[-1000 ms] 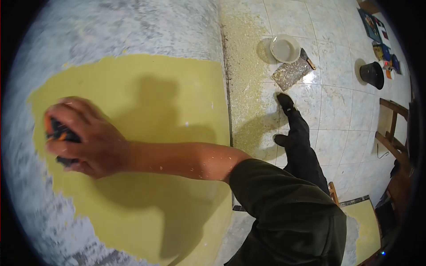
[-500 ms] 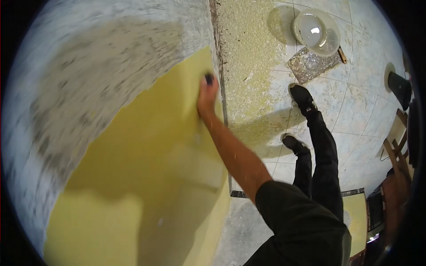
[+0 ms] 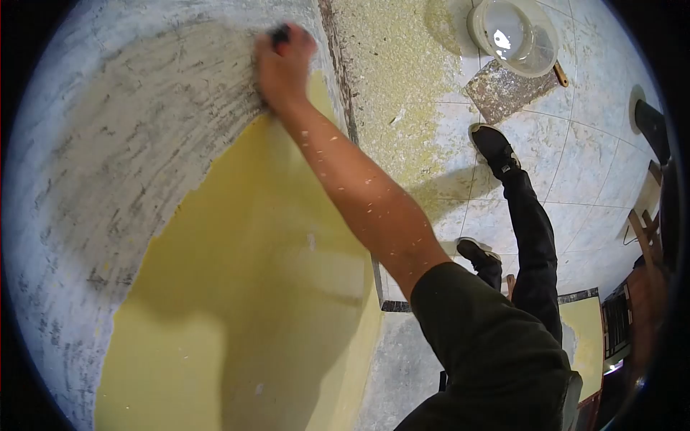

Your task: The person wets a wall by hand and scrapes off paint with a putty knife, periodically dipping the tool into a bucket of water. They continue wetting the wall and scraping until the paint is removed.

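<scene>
"Where do we have the small tool point(image 3: 280, 36)?"

"High on the wall point(image 3: 151, 136), in our right hand point(image 3: 286, 65), next to the edge where wall and floor meet. It looks black with a bit of red-orange, but blur hides its shape."

"And our fingers?"

"The right ones are curled around the tool, with little gap left. Our left hand is out of the frame, so we cannot tell how its fingers stand."

"What lies around the tool?"

"We see the streaky grey part of the wall to its left. Below, beside our wrist, the yellow coat point(image 3: 180, 309) begins along a ragged edge. Our forearm point(image 3: 359, 187) slants across it, dotted with pale flecks."

"And farther out?"

"Yellowish crumbs point(image 3: 402, 72) cover the floor along the wall. Beyond them we have a pale bowl point(image 3: 544, 56) with liquid in it, just beside a brown speckled mat point(image 3: 503, 93). A wooden handle point(image 3: 560, 74) shows at the mat's far corner."

"Our feet?"

"One dark shoe point(image 3: 492, 147) is near the mat, the other point(image 3: 476, 251) nearer to us. A black bucket point(image 3: 650, 126) is well apart, toward the right edge."
</scene>
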A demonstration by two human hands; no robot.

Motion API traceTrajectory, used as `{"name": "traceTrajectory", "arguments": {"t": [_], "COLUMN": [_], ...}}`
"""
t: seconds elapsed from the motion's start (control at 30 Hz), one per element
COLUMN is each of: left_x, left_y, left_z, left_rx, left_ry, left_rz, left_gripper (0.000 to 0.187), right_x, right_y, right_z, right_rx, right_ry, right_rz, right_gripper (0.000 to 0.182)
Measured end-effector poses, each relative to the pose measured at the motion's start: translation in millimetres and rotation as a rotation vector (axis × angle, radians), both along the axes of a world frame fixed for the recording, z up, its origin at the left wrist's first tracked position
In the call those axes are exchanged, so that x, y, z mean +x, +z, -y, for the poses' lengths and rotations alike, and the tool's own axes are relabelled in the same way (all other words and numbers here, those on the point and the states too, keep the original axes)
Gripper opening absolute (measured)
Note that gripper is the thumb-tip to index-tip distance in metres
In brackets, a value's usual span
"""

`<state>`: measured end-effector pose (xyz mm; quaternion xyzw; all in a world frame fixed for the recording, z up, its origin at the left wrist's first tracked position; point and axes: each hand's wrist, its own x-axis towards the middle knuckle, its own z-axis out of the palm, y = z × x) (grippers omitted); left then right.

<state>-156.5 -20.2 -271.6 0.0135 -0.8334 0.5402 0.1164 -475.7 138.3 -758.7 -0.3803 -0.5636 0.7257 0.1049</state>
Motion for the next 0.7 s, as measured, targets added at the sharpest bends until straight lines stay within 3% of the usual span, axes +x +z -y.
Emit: {"name": "traceTrajectory", "arguments": {"t": [0.07,0.17,0.27,0.3,0.4,0.47,0.53,0.57,0.6,0.63,0.67,0.7], "left_x": [5.0,17.7,40.0,50.1,93.5,123.5,149.3,161.8,177.2,192.7,205.1,214.5], "left_y": [-1.4,6.2,15.8,21.8,61.7,92.6,117.9,127.6,130.7,134.4,143.5,151.2], "left_z": [4.2,7.0,7.8,8.4,7.1,5.2,7.8,7.1,6.0,2.9,-3.1,-8.2], "left_rx": [0.000,-0.003,-0.012,-0.020,-0.049,-0.071,-0.084,-0.079,-0.064,-0.053,-0.052,-0.051], "left_ry": [-0.007,-0.020,-0.046,-0.057,-0.070,-0.079,-0.091,-0.086,-0.072,-0.054,-0.038,-0.029], "left_rz": [0.005,0.024,0.013,0.009,0.037,0.039,0.030,0.030,0.021,0.019,0.024,0.030], "left_gripper": [0.093,0.093,0.093,0.092,0.092,0.092,0.092,0.092,0.091,0.091,0.091,0.091], "right_x": [6.2,117.9,329.9,397.5,559.6,543.2,491.6,454.1,437.7,399.4,376.7,374.2], "right_y": [56.7,107.4,144.1,149.1,100.5,50.6,33.0,56.3,77.0,137.4,205.1,281.1], "right_z": [-1.5,12.1,55.6,74.5,120.3,132.4,119.5,111.8,119.6,93.7,92.3,88.9], "right_rx": [-0.049,-0.047,-0.141,-0.227,-0.135,-0.223,-0.201,-0.103,0.062,-0.005,0.030,0.008], "right_ry": [0.040,0.178,0.338,0.221,0.313,0.065,0.192,0.090,0.036,0.158,-0.008,0.074], "right_rz": [-0.188,-0.307,-0.114,-0.099,0.258,0.674,0.850,0.765,0.445,0.355,0.133,0.067], "right_gripper": [0.053,0.062,0.057,0.055,0.060,0.056,0.041,0.025,0.036,0.038,0.038,0.041]}}
